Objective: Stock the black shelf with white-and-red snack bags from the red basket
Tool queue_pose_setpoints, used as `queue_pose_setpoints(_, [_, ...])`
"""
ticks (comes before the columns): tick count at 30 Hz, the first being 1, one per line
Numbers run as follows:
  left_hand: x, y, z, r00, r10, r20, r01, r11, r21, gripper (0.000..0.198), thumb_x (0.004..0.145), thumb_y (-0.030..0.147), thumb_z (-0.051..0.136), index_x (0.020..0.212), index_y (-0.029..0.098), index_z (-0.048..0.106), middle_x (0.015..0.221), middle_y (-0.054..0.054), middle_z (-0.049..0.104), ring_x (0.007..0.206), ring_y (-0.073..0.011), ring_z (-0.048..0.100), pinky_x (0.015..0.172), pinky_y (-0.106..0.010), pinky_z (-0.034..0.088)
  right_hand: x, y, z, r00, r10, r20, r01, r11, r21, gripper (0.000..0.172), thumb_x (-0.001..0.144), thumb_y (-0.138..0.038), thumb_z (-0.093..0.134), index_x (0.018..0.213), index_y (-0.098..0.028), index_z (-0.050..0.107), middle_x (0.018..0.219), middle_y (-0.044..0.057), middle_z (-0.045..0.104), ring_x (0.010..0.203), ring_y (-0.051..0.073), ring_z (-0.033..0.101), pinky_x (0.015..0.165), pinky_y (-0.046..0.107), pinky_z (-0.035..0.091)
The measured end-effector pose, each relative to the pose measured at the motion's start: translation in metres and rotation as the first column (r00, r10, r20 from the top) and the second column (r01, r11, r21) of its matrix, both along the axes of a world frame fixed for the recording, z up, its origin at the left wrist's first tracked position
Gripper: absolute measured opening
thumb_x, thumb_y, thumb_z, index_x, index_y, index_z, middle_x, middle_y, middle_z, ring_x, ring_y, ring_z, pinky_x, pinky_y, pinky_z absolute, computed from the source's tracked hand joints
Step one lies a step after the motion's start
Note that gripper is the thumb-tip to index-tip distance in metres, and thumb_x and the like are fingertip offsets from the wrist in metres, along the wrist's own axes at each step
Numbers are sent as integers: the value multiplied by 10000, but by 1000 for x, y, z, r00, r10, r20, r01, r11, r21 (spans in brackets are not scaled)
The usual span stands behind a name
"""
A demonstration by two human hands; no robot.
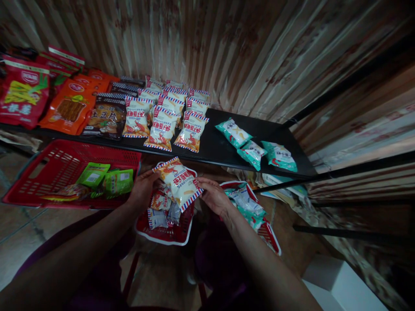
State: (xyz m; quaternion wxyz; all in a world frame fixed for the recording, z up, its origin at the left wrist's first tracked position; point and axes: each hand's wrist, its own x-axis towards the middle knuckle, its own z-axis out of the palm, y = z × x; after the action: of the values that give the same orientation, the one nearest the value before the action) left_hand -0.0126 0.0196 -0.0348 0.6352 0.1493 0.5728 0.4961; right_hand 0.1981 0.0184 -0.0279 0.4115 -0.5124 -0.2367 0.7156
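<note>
Between my two hands is a white and orange snack bag [180, 183] with striped blue and red ends, tilted above a small red basket [175, 236]. My left hand [143, 188] grips its upper left edge, and my right hand [214, 194] pinches its right edge. In that basket lie several bags of the same striped kind [160, 201], partly covered by the held one. More matching striped bags [161, 125] stand in rows on the black shelf [214, 156] just beyond my hands.
Teal snack bags [253, 153] lie on the shelf's right part. Red, orange [68, 103] and brown packets fill its left. A larger red basket [29, 185] holds green packets [94, 174]; another basket [275, 242] holds teal bags. A white box [340, 280] and black frame bars stand right.
</note>
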Motion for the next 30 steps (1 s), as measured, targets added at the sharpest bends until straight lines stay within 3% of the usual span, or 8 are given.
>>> queue_pose_setpoints(6, [-3,1,2,999,4,42,-4,1000,-3,128,606,223,693,686,149,625,587,5,625,499,-103,569,499,-206,472,-2,-1,5,999,-9,-47,9,1000,-5,289,505,-252,834,768,-180,737,743,-2,717,698,119,600,686,252,454])
queue_pose_setpoints(11, [-3,2,-1,998,39,52,-39,999,-5,33,651,170,661,647,171,629,639,1,651,538,-94,578,521,-189,486,2,-2,2,996,69,-55,-69,998,-5,298,575,-274,819,851,-203,733,847,1,723,764,116,612,727,250,460])
queue_pose_setpoints(22, [-4,2,-2,992,89,90,-89,996,1,66,676,157,639,741,156,635,684,-11,679,587,-121,629,549,-212,511,2,-3,1,987,153,-37,-152,988,36,335,566,-294,833,873,-217,726,830,-3,716,750,111,622,762,262,456])
queue_pose_setpoints(30, [-5,2,1,989,81,124,-83,996,12,147,649,170,643,791,137,629,729,-31,691,588,-124,634,531,-210,495,1,-3,3,991,134,-25,-133,990,54,307,552,-291,837,828,-213,730,798,2,719,735,120,622,747,267,462])
